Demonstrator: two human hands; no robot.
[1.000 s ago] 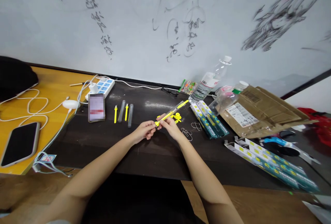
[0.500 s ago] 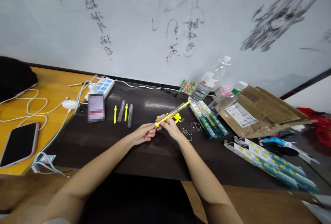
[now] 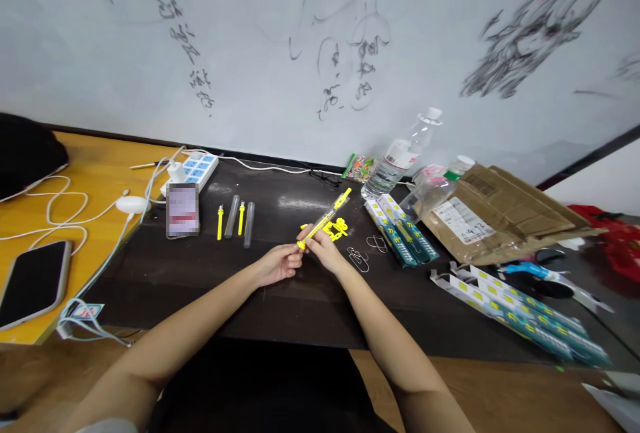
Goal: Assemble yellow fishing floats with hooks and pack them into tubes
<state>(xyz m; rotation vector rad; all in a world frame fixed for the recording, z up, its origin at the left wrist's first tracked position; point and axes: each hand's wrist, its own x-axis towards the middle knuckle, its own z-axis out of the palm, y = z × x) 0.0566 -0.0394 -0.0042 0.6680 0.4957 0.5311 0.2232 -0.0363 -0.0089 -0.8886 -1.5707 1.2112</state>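
1. Tube (image 3: 324, 217): clear, with yellow parts at both ends, it is held aslant over the counter (image 3: 300, 316), near end toward you, far end pointing up and right.
2. Right hand (image 3: 324, 250): your grip is closed around the near part of the tube, presumably to carry its weight and fix its slant, leaving the far end free.
3. Left hand (image 3: 277, 265): your fingertips meet the yellow near end, the thumb side foremost. You probably steady or work that end; whether this grip pinches or merely touches, one cannot tell.
4. Yellow pieces (image 3: 341, 227): a loose heap just beyond your right hand, partly hidden by it, perhaps kept there for short reach.
5. Spare tubes (image 3: 249, 225) and yellow rods (image 3: 220, 222): they alternate in a row to your left, roughly parallel and apart, an arrangement that seems to keep each easy to pick up.
6. Wire loops (image 3: 358, 259): flat on the counter, just right of your right hand.
7. Cartons (image 3: 400, 229): one pair lies beyond the loops, near the bottle (image 3: 397, 159); another lies farther right, seemingly set aside to leave you elbow room.
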